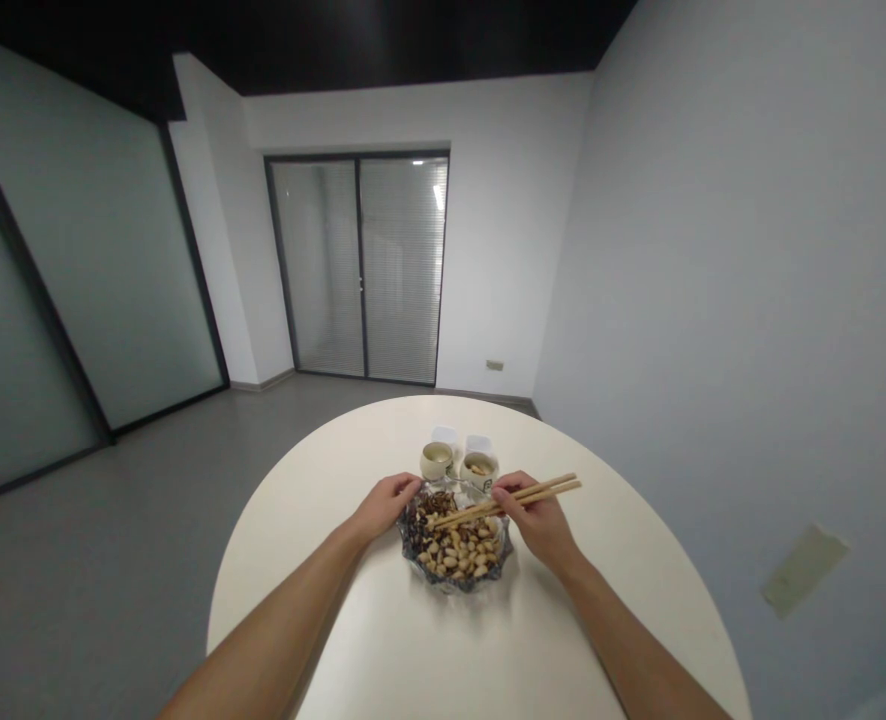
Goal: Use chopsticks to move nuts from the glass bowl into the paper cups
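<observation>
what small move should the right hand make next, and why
Probably close the slim tan wooden chopsticks on one of the pale oval nuts: the right hand holds them with tips over the clear scalloped glass bowl, and the left hand is at its rim.

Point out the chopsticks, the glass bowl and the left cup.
Chopsticks point(469, 515): head view, shafts toward the tips.
Glass bowl point(454, 582): head view, near wall.
Left cup point(435, 470): head view, outer wall.

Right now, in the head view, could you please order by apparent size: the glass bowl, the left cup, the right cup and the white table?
1. White table
2. Glass bowl
3. Left cup and right cup: too alike to rank.
</observation>
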Available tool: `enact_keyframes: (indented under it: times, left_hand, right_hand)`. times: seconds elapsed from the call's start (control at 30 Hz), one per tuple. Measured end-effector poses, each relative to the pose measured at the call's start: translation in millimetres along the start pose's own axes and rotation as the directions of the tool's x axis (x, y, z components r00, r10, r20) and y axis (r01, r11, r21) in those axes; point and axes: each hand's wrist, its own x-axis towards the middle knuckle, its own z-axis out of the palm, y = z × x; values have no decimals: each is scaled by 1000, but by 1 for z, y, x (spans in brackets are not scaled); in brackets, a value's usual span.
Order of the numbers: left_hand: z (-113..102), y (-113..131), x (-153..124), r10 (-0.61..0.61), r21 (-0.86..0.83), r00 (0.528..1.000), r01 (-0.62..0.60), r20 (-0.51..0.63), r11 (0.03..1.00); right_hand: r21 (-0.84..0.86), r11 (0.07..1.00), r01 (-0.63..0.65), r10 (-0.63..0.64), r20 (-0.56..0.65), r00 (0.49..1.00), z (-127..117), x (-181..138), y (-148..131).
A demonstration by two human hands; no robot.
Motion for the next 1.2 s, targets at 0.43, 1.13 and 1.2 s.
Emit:
enact_keyframes:
  times: [0.43,1.13,1.2]
  left_hand:
    - [1,-4,1,10,-24,1000,-10,-4,1000]
    - [-1,2,0,-13,-10,1000,13,-5,1000]
    - [-1,2,-1,-9,-12,1000,9,-5,1000]
  right_hand:
    - [1,1000,16,-16,-14,1000,1,-1,3]
    - [-16,999,50,-52,-185,981,-1,4,-3]
    - [-23,998,55,-58,-206,977,-1,4,-2]
